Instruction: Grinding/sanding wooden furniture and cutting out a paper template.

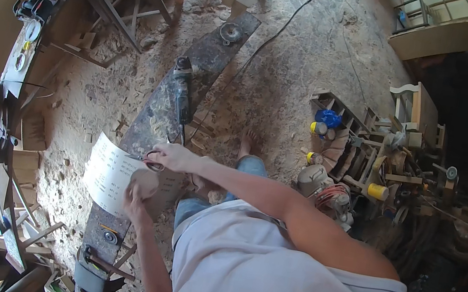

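Observation:
My right hand (176, 157) is closed round the handles of a pair of scissors (155, 162), whose blades point left over the upper part of a white sheet (103, 170) with rows of print. The sheet is curved, and my left hand (136, 199) grips it from the near side. A pale, round piece (145, 182) lies against the sheet at my left fingertips; its kind is not clear. Beneath the sheet runs a long dark bench board (148, 122). An angle grinder (181, 94) rests on it, beyond my hands.
Farther along the board lies a round metal disc (230, 33); nearer are a pencil (109, 228), a small disc (110, 238) and a hammer (106, 263). A black cable (271, 35) crosses the dusty floor. Wood pieces and yellow-labelled cans (318, 128) crowd the right; a workbench (20, 54) stands left.

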{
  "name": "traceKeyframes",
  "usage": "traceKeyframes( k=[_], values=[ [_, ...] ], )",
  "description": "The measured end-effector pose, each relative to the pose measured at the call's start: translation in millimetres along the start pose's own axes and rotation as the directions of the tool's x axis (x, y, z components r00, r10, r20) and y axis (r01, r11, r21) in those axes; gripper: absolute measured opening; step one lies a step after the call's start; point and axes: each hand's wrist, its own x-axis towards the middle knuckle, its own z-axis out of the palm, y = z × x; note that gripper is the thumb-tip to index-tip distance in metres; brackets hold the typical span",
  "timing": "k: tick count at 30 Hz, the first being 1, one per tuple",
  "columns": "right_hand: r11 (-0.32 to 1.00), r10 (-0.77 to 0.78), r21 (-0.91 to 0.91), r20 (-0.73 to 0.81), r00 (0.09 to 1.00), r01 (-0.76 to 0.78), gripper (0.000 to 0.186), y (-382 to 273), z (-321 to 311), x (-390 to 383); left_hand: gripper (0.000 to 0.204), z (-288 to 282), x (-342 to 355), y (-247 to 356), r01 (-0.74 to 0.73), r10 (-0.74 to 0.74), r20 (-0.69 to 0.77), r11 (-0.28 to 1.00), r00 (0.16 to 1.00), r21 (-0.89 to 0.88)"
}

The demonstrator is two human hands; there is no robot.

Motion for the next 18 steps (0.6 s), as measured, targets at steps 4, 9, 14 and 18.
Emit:
traceKeyframes(
  k=[4,9,14,18],
  values=[
    [0.945,0.086,0.323,-0.13,0.988,-0.04,0.038,40.7,-90.4,-33.1,0.041,141.3,30.9,17.8,-0.034,0.013,0.339,0.998,0.941,0.057],
    [0.892,0.353,0.418,-0.409,0.841,-0.171,0.035,173.3,-214.1,-71.0,0.066,369.1,111.7,37.8,-0.521,0.256,0.473,0.613,0.843,0.595],
    [0.858,0.512,0.186,-0.398,0.761,-0.479,0.034,293.6,-299.9,-191.0,0.105,572.7,192.9,43.0,-0.656,0.327,0.606,0.061,0.725,0.752],
    [0.722,0.68,0.219,-0.399,0.615,-0.657,0.037,348.9,-333.5,-304.2,0.109,632.4,232.0,42.0,-0.666,0.223,0.669,-0.097,0.709,0.739]
  ],
)
